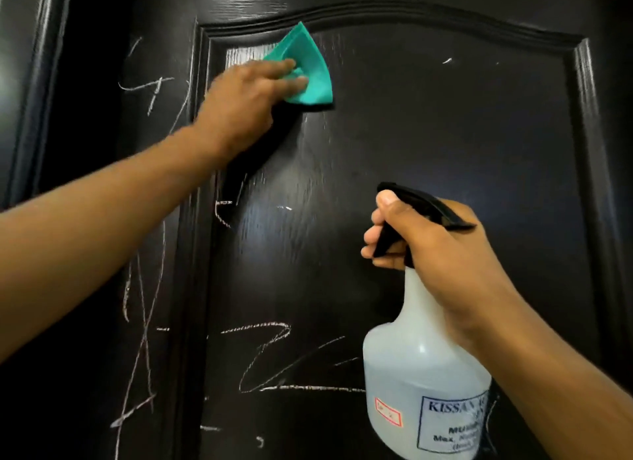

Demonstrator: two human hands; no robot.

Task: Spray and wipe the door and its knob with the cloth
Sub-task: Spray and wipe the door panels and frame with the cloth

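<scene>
A dark, glossy panelled door (428,134) fills the view, marked with white chalk-like scribbles. My left hand (246,96) presses a folded teal cloth (308,72) flat against the upper left of the arched panel. A wet sheen streaks down the panel below the cloth. My right hand (424,243) grips the black trigger head of a translucent white spray bottle (421,367), held upright in front of the door's lower right. The bottle carries a blue-printed label and a small red sticker. No knob is in view.
White scribbles (274,350) run down the door's left stile and across the lower panel. A raised moulding (585,117) frames the panel. The door frame edge (20,99) stands at far left.
</scene>
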